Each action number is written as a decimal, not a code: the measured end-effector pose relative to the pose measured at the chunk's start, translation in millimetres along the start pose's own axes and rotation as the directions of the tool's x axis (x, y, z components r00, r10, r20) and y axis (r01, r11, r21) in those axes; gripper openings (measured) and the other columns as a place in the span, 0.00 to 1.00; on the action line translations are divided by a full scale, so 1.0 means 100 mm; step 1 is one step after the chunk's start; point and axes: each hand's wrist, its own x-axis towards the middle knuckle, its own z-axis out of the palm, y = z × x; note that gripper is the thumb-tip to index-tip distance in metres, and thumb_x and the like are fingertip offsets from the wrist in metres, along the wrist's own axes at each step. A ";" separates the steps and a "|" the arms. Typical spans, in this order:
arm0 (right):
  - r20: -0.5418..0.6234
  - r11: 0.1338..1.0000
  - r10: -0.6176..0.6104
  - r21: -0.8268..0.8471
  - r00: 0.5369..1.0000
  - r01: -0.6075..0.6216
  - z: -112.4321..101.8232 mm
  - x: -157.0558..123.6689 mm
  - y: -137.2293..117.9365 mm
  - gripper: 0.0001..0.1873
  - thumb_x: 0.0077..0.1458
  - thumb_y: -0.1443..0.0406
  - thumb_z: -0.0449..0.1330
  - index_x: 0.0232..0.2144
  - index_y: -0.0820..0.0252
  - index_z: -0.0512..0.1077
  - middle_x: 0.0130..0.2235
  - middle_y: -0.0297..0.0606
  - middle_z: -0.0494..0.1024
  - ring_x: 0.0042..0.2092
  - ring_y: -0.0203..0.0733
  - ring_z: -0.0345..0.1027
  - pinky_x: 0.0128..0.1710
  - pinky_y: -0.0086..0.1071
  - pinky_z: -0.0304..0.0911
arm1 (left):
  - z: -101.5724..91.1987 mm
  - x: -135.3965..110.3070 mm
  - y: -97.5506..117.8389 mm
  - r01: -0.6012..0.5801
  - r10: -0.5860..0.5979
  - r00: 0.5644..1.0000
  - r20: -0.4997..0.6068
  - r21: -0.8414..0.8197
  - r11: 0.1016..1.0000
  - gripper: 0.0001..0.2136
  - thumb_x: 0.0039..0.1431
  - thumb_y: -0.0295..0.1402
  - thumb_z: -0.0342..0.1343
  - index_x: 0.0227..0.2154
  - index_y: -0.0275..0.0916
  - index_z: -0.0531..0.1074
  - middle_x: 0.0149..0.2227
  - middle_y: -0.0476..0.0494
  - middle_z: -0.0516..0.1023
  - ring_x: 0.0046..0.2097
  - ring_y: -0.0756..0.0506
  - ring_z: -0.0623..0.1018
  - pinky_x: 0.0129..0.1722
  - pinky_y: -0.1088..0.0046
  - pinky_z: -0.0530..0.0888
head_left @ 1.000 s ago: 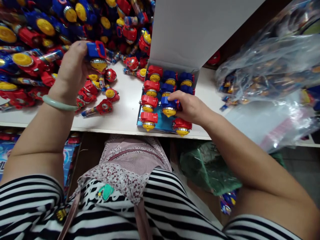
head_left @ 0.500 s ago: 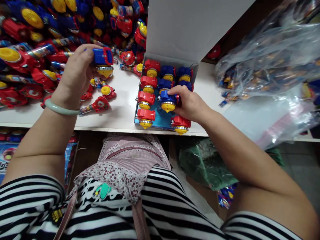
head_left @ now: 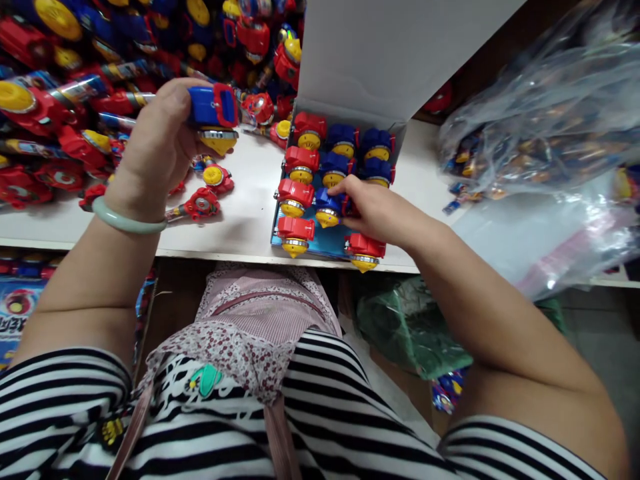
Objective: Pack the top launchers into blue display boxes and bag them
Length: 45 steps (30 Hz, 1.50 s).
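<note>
My left hand (head_left: 157,137), raised over the table's left part, is closed round a blue toy spinning top (head_left: 215,110) with a red side piece and yellow tip. Inside the open display box (head_left: 323,245), my right hand (head_left: 377,210) grips another blue spinning top (head_left: 327,208) in the middle column, thumb and finger on its right side. A column of red spinning tops (head_left: 295,195) fills the box's left side. More blue ones (head_left: 377,143) sit in the rear rows, and one red top (head_left: 365,248) lies at the front right corner.
A large heap of red and blue toys (head_left: 65,120) covers the left and back of the table. The grey box lid (head_left: 400,53) stands up behind the box. To the right lie clear plastic bags (head_left: 540,127) with small toys. A green bag (head_left: 415,327) hangs below the table edge.
The blue top under my right hand has gone lower into the box's middle column, slightly left and nearer its neighbours. My left hand, still holding its top, has shifted slightly right.
</note>
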 end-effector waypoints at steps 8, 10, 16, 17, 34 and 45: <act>-0.122 0.979 -0.067 -0.199 0.990 0.042 -0.09 -0.04 -0.27 0.19 0.65 0.62 0.54 0.54 0.59 0.75 0.52 0.48 0.78 0.52 0.52 0.71 0.51 0.47 0.69 | 0.30 0.00 0.21 0.049 -0.050 0.999 -0.016 -0.020 0.999 0.20 0.73 0.45 0.44 0.42 0.34 0.75 0.30 0.47 0.79 0.28 0.49 0.79 0.23 0.75 0.76; -0.114 0.975 -0.046 -0.222 0.992 0.019 -0.02 -0.03 -0.22 0.19 0.66 0.64 0.52 0.53 0.60 0.76 0.52 0.47 0.78 0.50 0.49 0.73 0.50 0.44 0.70 | 0.39 -0.02 0.26 0.066 -0.066 0.998 -0.004 -0.014 0.998 0.20 0.71 0.48 0.46 0.39 0.36 0.75 0.28 0.47 0.79 0.27 0.49 0.78 0.22 0.74 0.76; -0.235 0.979 -0.076 -0.201 0.969 0.028 -0.33 -0.07 -0.40 0.19 0.65 0.60 0.56 0.55 0.58 0.74 0.54 0.45 0.78 0.52 0.51 0.75 0.52 0.46 0.72 | 0.72 -0.13 0.47 0.229 -0.230 0.973 0.006 0.075 0.971 0.25 0.68 0.55 0.46 0.30 0.36 0.72 0.22 0.47 0.74 0.22 0.49 0.75 0.18 0.73 0.74; -0.307 0.984 -0.080 -0.173 0.948 0.027 -0.42 -0.08 -0.54 0.22 0.64 0.58 0.57 0.58 0.56 0.71 0.56 0.45 0.77 0.54 0.52 0.73 0.54 0.47 0.72 | 0.81 -0.14 0.51 0.275 -0.282 0.958 0.048 0.113 0.955 0.28 0.68 0.57 0.45 0.29 0.36 0.71 0.21 0.46 0.73 0.21 0.49 0.74 0.18 0.74 0.73; -0.486 0.997 -0.079 -0.029 0.870 0.074 0.50 -0.65 -0.48 0.33 0.54 0.64 0.63 0.60 0.50 0.58 0.52 0.47 0.73 0.53 0.54 0.70 0.52 0.52 0.70 | 0.78 -0.57 -0.23 -0.551 0.076 0.785 0.615 0.637 0.539 0.16 0.64 0.45 0.58 0.47 0.40 0.76 0.45 0.36 0.78 0.48 0.40 0.75 0.50 0.59 0.73; -0.434 0.982 -0.187 -0.109 0.881 0.154 0.57 -0.55 -0.39 0.34 0.56 0.65 0.63 0.61 0.49 0.55 0.52 0.47 0.71 0.52 0.51 0.72 0.44 0.44 0.73 | 0.97 -0.50 -0.33 -0.554 0.109 0.772 0.627 0.578 0.599 0.22 0.65 0.50 0.55 0.52 0.39 0.74 0.44 0.35 0.80 0.47 0.40 0.76 0.49 0.61 0.71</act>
